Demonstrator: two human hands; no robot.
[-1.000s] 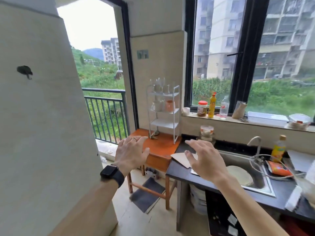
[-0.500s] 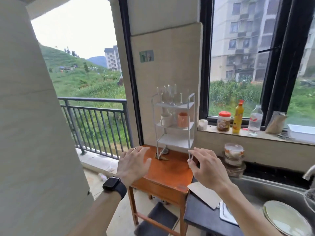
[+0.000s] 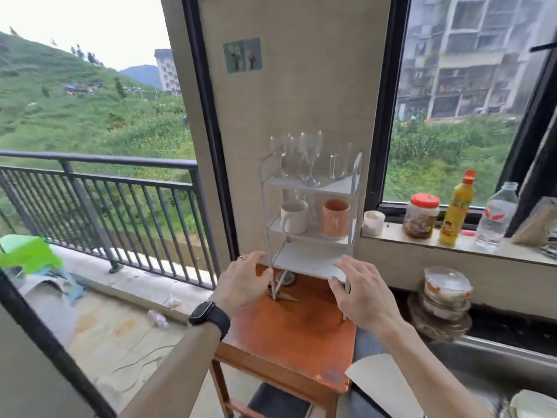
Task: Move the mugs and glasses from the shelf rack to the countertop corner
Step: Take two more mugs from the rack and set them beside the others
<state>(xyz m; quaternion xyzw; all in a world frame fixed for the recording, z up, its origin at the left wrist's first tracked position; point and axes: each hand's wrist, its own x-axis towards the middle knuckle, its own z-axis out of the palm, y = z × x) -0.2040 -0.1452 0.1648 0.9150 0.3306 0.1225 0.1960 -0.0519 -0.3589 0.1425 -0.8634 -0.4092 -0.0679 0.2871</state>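
A person's left hand (image 3: 241, 282), with a ring (image 3: 241, 257) on one finger and a dark smartwatch (image 3: 209, 316) at the wrist, hovers with fingers loosely spread and holding nothing beside the left front leg of a white three-tier shelf rack (image 3: 304, 260). The right hand (image 3: 361, 294), equally spread and empty, reaches the rack's right front leg; contact cannot be made out. The white mug (image 3: 294, 217) and the orange mug (image 3: 335, 218) stand side by side on the middle tier, and the stemmed glasses (image 3: 304, 158) cluster on the top tier. The rack stands on an orange wooden table (image 3: 289, 333), which adjoins the dark countertop (image 3: 361, 339) bearing a sheet of paper (image 3: 373, 372). Stacked lidded bowls (image 3: 444, 300) occupy the counter's back edge. On the window sill (image 3: 407, 241) stand a small white cup (image 3: 373, 223), a red-lidded jar (image 3: 421, 215), a yellow bottle (image 3: 456, 209) and a clear bottle (image 3: 497, 215); their labels are too blurred to read. A balcony railing (image 3: 105, 188) runs to the left. Half a second earlier both hands were over the table's front part, short of the rack; they have since advanced to its lowest tier, and mugs and glasses remain where they were.
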